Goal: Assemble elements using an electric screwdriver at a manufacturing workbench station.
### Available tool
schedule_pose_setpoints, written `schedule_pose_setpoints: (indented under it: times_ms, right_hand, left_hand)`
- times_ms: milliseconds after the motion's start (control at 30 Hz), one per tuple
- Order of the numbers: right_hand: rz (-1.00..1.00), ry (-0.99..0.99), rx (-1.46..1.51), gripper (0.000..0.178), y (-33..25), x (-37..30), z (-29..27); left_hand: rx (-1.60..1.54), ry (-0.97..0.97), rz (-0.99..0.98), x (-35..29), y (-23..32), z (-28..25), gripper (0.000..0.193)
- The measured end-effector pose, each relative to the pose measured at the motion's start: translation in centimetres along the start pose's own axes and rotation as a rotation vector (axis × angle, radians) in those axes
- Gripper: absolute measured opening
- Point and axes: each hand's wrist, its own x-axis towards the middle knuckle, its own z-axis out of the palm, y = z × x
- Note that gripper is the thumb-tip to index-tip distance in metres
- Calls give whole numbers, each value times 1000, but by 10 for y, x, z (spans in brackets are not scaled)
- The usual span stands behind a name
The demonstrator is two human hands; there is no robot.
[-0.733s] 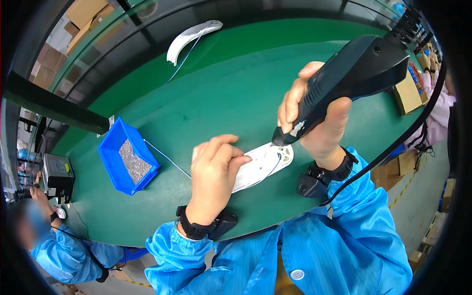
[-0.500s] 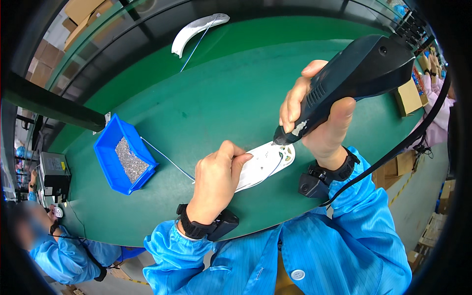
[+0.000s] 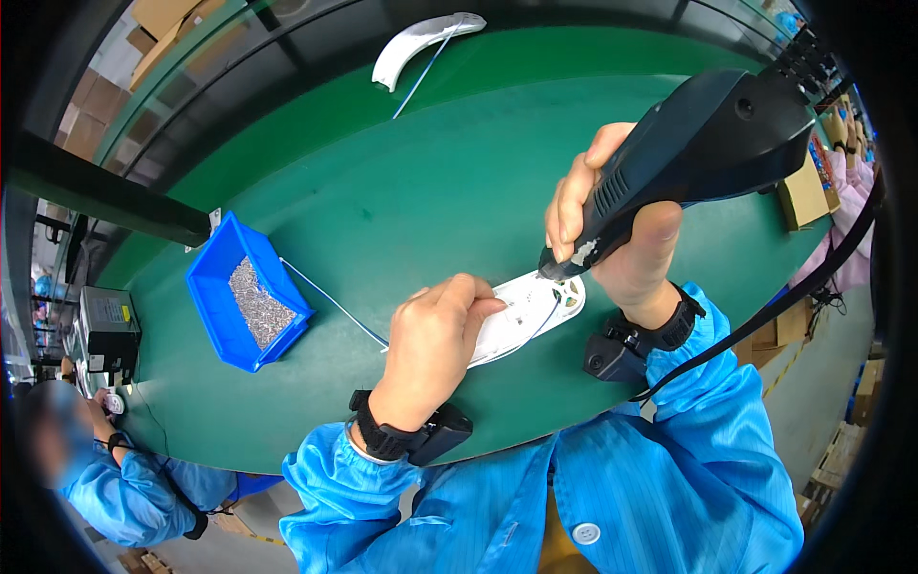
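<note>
White casing [image 3: 516,330]: flat on the green surface [image 3: 382,191], right of the blue bin [image 3: 215,301].
Left hand [image 3: 428,330]: fingers bent over the casing's left part; tips partly hidden, cannot tell whether clamped or merely pressing.
Right hand [image 3: 628,271]: fingers clamped around the black power tool [image 3: 688,143], tip at the casing's far edge.
Tool angle: tilted; probably better squarer to the casing.
Pressure: best steady, casing braced.
Thin wire [image 3: 549,320]: best clear of the tip.
</note>
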Motion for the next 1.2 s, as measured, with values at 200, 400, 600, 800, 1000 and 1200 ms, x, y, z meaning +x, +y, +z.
schedule_pose_setpoints:
  times_ms: [200,400,600,800,1000,1200]
  right_hand:
    - [-47,56,76,73,-5,-1,3]
    - [-165,11,271,72,-28,-7,18]
    - [-153,-17,348,73,-29,-13,19]
    - [-140,-29,258,71,-32,-14,22]
    - [-49,23,428,76,-35,-22,24]
    - [-56,50,403,77,-29,-22,29]
  left_hand:
    - [33,6,77,0,0,-1,17]
    - [211,120,345,4,15,4,23]
    - [214,99,337,2,25,7,26]
    - [279,109,314,-1,30,7,26]
    - [275,117,296,-5,33,5,26]
    - [280,121,250,-8,31,-10,41]
